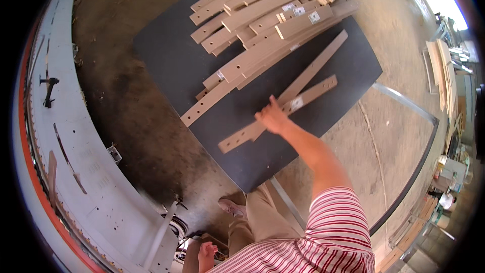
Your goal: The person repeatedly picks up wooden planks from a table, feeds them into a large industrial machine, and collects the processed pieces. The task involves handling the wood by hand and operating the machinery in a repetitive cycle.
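Observation:
Two narrow brown wooden boards lie crossed on the dark tabletop (172, 65). My right hand (273, 117) reaches over the crossing, its fingers closed on the nearer drilled board (316, 91), which bears a white label. Under it, the other board (323, 60) slants toward the far right. Low in the view, close to my body, my left hand (206, 254) is closed with curled fingers. A flat brown piece (191, 256) shows right beside it; whether the hand grips this piece is hidden.
Several long drilled boards (273, 0), many labelled, are piled across the table's far part. A long grey machine bed (96, 172) runs along the left, with a black clamp-like handle (49, 91) on it. A bent metal frame (404, 102) stands right of the table. Planks (440, 71) lean farther right.

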The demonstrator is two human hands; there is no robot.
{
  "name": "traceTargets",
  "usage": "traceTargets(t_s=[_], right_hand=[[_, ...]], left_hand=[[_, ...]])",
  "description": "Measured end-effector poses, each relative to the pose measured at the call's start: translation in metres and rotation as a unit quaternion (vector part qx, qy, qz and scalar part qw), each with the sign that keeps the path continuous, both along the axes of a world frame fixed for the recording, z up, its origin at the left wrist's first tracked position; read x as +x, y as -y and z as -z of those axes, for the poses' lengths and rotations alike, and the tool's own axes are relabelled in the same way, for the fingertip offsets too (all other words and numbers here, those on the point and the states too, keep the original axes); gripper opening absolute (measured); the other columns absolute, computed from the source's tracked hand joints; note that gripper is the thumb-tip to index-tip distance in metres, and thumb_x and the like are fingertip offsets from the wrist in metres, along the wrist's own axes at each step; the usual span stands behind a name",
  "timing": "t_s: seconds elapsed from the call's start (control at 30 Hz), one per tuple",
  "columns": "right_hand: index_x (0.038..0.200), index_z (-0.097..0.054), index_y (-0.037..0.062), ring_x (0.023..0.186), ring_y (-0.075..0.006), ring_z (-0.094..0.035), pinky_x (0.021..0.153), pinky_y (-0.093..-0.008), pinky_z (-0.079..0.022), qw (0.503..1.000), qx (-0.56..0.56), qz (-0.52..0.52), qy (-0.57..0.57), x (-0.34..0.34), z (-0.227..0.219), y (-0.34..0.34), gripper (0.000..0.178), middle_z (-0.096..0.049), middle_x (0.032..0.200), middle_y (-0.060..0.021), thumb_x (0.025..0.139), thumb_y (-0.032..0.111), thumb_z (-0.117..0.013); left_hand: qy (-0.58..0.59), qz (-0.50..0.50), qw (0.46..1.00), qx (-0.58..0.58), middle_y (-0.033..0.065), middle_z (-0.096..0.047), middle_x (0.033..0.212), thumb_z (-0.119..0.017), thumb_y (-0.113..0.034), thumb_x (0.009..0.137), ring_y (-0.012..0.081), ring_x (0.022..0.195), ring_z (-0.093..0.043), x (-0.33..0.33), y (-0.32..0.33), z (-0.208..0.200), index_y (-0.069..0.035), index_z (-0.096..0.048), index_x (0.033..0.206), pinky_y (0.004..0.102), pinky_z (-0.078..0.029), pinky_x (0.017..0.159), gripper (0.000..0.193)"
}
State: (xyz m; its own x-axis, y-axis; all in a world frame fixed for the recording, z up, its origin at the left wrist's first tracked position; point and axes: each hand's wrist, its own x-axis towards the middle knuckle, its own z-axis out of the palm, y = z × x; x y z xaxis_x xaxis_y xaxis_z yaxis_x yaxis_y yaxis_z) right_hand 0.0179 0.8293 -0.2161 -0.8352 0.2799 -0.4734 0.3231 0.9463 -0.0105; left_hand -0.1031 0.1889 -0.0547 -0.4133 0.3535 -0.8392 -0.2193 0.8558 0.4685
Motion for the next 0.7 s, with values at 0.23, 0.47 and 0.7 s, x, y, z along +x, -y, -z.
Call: traceTargets(t_s=[0.23,0.47,0.7], right_hand=[[0.113,-0.046,0.0039,0.093,-0.0343,-0.063,0.079,-0.0424,-0.05,0.917,-0.296,-0.114,-0.241,-0.103,-0.177,0.173,0.061,-0.063,0.101,-0.017,0.068,0.029,-0.078],[0.136,-0.033,-0.0012,0.099,-0.0431,-0.064,0.084,-0.0462,-0.051,0.845,-0.522,-0.109,-0.034,-0.183,-0.331,0.305,0.081,-0.065,0.107,-0.0263,0.076,0.033,-0.074],[0.135,-0.035,-0.0019,0.101,-0.0398,-0.067,0.088,-0.0409,-0.05,0.796,-0.572,-0.188,-0.055,-0.199,-0.407,0.425,0.086,-0.066,0.104,-0.0272,0.071,0.033,-0.08]], left_hand=[[0.135,-0.199,0.944,0.228,0.011,-0.049,0.135,-0.064,-0.034,0.096,0.023,0.13,-0.045,-0.015,-0.143,-0.076,-0.007,-0.038,0.142,0.041,-0.04,0.106,0.058],[-0.04,-0.295,0.826,0.479,0.011,-0.038,0.149,-0.061,-0.037,0.097,0.0224,0.137,-0.035,-0.071,-0.127,-0.146,-0.004,-0.032,0.148,0.0409,-0.031,0.112,0.068],[-0.272,-0.416,0.734,0.464,0.014,-0.061,0.124,-0.037,-0.069,0.095,0.024,0.117,-0.057,-0.087,-0.013,-0.23,-0.001,-0.044,0.136,0.0381,-0.045,0.102,0.08]])
